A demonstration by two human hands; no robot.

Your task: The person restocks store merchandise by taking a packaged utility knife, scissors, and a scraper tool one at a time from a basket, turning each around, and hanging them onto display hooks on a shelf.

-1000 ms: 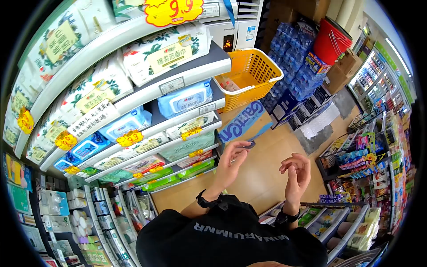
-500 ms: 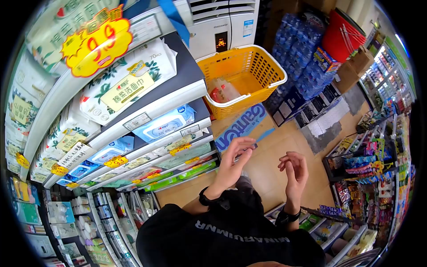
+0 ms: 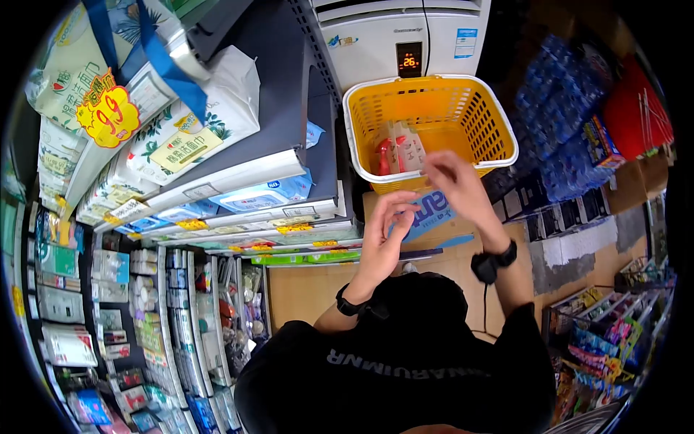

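Observation:
The yellow plastic basket [image 3: 473, 165] with a white rim stands in front of me, on or just above a blue-lettered cardboard box [image 3: 436, 207]. Inside the basket lies a clear package with red parts [image 3: 406, 148]. My left hand [image 3: 384, 237] is in front of the basket's near edge, its fingers curled in toward the thumb. Whatever sits between those fingertips is too small to make out. My right hand [image 3: 463, 189] reaches across the near rim of the basket, blurred by motion, so its fingers cannot be read clearly.
Shelves at left hold packs of cotton face towels [image 3: 189, 145] and blue wipes packs [image 3: 267, 191]. Behind the basket stands a white air conditioner [image 3: 376, 50]. Shrink-wrapped water bottles [image 3: 560, 116] and a red bucket [image 3: 636, 119] are at right, with a snack rack [image 3: 603, 340] below.
My view has turned right, toward the basket. My right hand has moved up and forward to the basket's near rim. My left hand stays curled, now closer to the basket.

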